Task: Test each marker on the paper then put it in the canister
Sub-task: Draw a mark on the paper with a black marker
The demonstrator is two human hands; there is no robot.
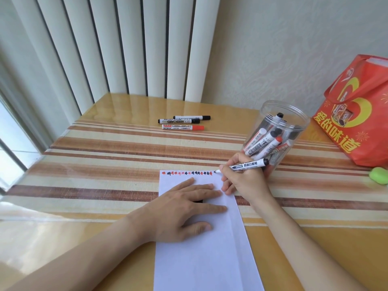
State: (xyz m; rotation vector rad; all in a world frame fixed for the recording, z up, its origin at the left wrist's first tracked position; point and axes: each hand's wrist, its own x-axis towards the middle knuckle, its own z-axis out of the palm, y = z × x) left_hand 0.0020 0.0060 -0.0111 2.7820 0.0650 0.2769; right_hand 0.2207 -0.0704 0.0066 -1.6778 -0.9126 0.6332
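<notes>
A white sheet of paper (205, 255) lies on the table with a row of red and black test marks along its top edge. My left hand (184, 208) rests flat on the paper with straight fingers; something small and black shows under the palm. My right hand (241, 179) grips an uncapped black marker (245, 166), its tip at the paper's top right corner. Just behind that hand stands a clear plastic canister (279, 131) with several markers inside. Three capped markers (184, 122), two black and one red, lie farther back on the table.
A red gift bag (361, 114) stands at the right behind the canister. A small green object (379, 175) lies at the right edge. The striped table (105, 160) meets white vertical blinds (126, 45) at the back and a window at the left.
</notes>
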